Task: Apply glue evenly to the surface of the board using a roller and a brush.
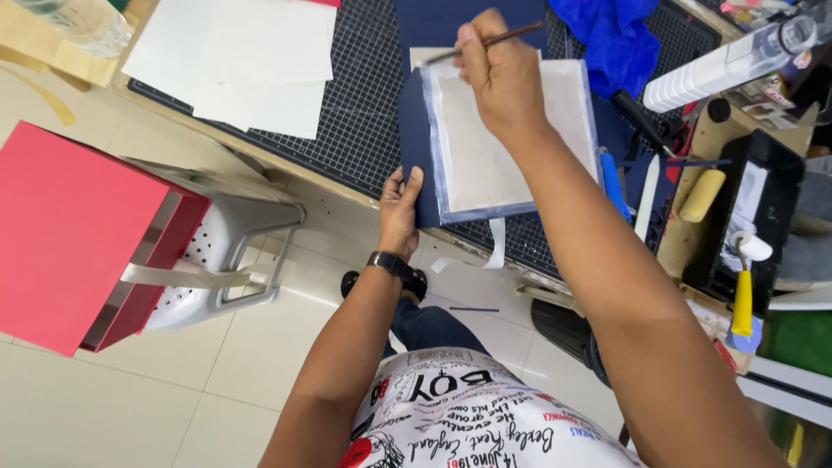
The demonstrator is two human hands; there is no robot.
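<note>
a: what's the biggest thing by the dark gridded cutting mat [364, 121]?

b: off its near-left edge, down past the table, a flat red cardboard box [74, 234] rests on a grey perforated metal stool [230, 251] with a pale ribbon hanging from it. on the mat's far-left part lie loose white paper sheets [234, 61].

a: and the piece in hand?

b: a navy blue cover board with a pale grey panel set in its middle [498, 139] lies on the mat's near edge, its blue margin shiny round the panel. a white ribbon strip [496, 243] hangs from under it, over the mat's front edge.

a: the hands?

b: the left hand [399, 212], a black watch on its wrist, pinches the board's near-left corner, thumb on top, fingers under, closed tight on it. the right hand [503, 82] hovers over the panel's far side, fingers clamped together on a thin brown-handled brush [494, 41] whose tip i cannot make out against the board.

a: to the mat's right?

b: crumpled bright blue cloth [611, 39] at its far-right corner, a clear roll tube with white contents [732, 61] beyond that. nearer, a black tray [737, 217] sits just off the mat's right edge, with a small yellow-handled roller [744, 290] leaning at its near end and a cream foam roller [700, 195] beside it. between tray and board lie a white bone folder [647, 208] and a blue-handled tool [614, 184].
</note>
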